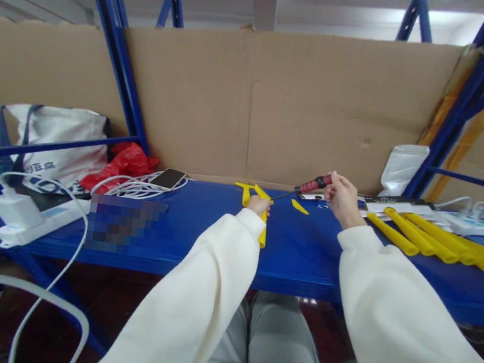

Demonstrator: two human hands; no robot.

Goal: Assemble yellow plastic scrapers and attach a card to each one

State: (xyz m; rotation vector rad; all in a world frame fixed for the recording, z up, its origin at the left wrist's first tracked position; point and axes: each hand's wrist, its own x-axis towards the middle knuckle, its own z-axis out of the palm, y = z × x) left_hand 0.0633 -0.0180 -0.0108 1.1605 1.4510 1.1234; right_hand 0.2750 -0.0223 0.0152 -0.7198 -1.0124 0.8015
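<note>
My right hand (pixel 342 197) is closed round the rear end of a red and black screwdriver (pixel 315 184). The screwdriver's thin shaft slants down to the left, and its tip meets a yellow plastic part (pixel 263 232) by my left hand. With closed fingers, my left hand (pixel 259 205) grips this yellow part, which has arms spreading out beyond the hand and a longer piece toward me. A small flat yellow piece (pixel 300 207) lies on the blue table between the hands. Exactly where the tip touches is too small to tell.
Several yellow tubes (pixel 396 234) lie at the right on the blue table (pixel 298 261). At the left are a phone (pixel 168 179), coiled white cable, a red bag (pixel 121 166), a cloth bag (pixel 64 132) and a power strip (pixel 37 226). A cardboard wall (pixel 280 103) stands behind.
</note>
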